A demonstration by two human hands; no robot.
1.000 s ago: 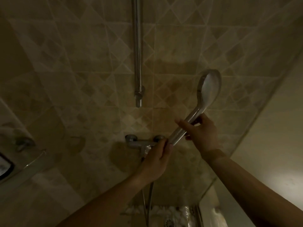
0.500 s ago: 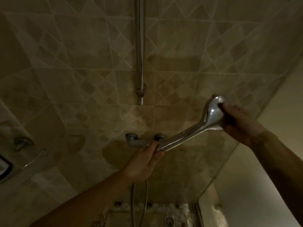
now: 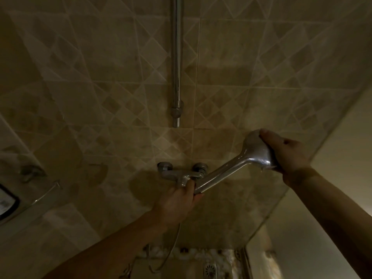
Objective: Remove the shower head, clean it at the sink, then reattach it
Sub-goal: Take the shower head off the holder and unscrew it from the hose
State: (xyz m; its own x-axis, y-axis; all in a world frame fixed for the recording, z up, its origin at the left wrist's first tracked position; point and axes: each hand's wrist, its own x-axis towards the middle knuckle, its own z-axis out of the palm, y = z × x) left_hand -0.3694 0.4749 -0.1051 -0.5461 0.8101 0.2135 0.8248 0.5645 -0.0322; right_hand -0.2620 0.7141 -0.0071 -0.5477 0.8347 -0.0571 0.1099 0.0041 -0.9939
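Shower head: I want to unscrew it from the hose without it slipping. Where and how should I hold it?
Probably as shown: the right hand cups the broad round head of the shower head from the right, while the left hand wraps the handle's lower end from below, where the hose joins. The slim chrome handle looks slippery; the wide head likely gives turning purchase.

tiled wall [image 3: 100, 77], floor drain [image 3: 210, 269], mixer tap [image 3: 181, 173].

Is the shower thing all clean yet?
Not yet. The shower head is off the wall rail. The right hand grips its wide end; the left hand grips the handle's base where the hose hangs. Unscrewing, washing at the sink and reattaching remain.
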